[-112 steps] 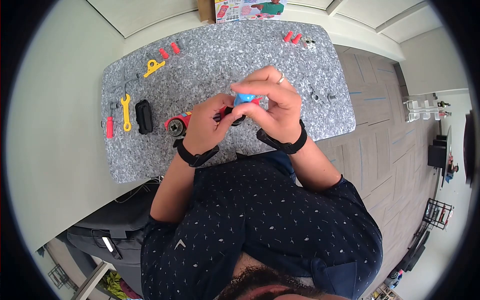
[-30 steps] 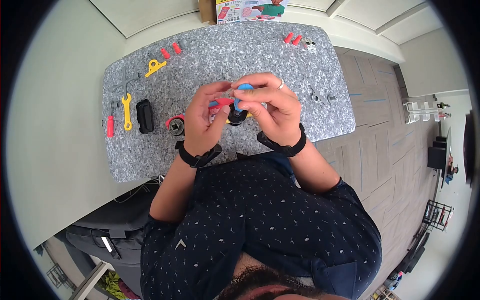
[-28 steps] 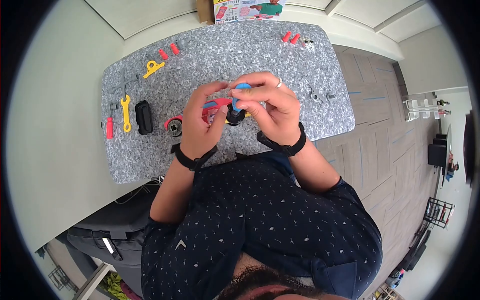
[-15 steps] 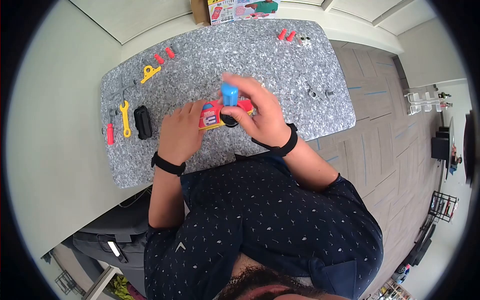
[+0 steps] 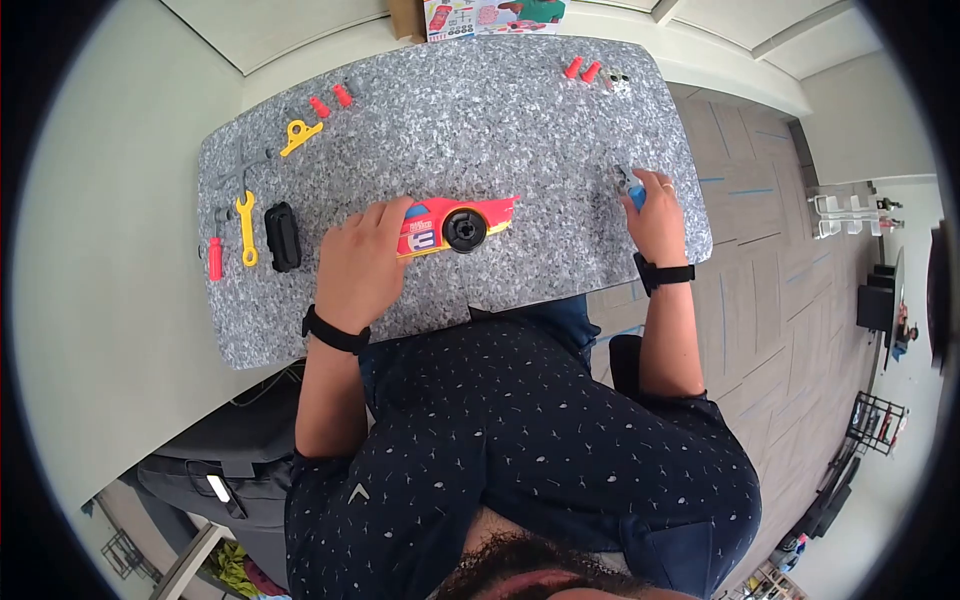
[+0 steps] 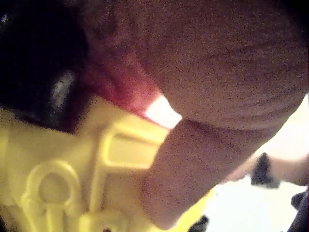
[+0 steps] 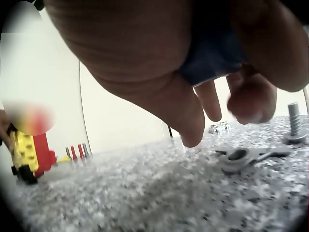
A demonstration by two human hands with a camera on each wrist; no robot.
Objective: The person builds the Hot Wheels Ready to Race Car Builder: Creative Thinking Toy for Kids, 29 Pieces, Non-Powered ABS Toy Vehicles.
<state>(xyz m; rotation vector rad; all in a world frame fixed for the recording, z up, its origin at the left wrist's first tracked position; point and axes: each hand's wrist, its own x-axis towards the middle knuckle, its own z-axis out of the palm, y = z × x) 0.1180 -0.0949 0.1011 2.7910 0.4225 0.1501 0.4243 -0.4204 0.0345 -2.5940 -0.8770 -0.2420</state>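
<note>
My left hand (image 5: 357, 265) grips one end of a red and yellow toy car (image 5: 492, 211), covering that end in the head view. Its thumb presses the car's yellow underside (image 6: 53, 145) in the left wrist view. At the car's other end, a black wheel (image 5: 464, 231) faces up toward me. Over the table's right side, my right hand (image 5: 662, 228) holds a blue plastic piece (image 5: 637, 197), mostly hidden in the palm. Its fingertips reach down beside a flat grey part with a ring (image 7: 239, 157). Close by, a grey bolt (image 7: 295, 123) stands upright on its head.
Left of the car lie a black tray-like piece (image 5: 284, 238), a yellow wrench (image 5: 246, 230), a red-handled tool (image 5: 215, 258), a grey cross-shaped tool (image 5: 241, 172) and a yellow bracket (image 5: 299, 135). Red pegs (image 5: 341, 96) lie near the far edge, others (image 5: 590, 72) at far right.
My right hand has left the black wheel and moved right with the blue piece. My left hand, earlier raised beside the wheel, has shifted left onto the car's end and stays there.
</note>
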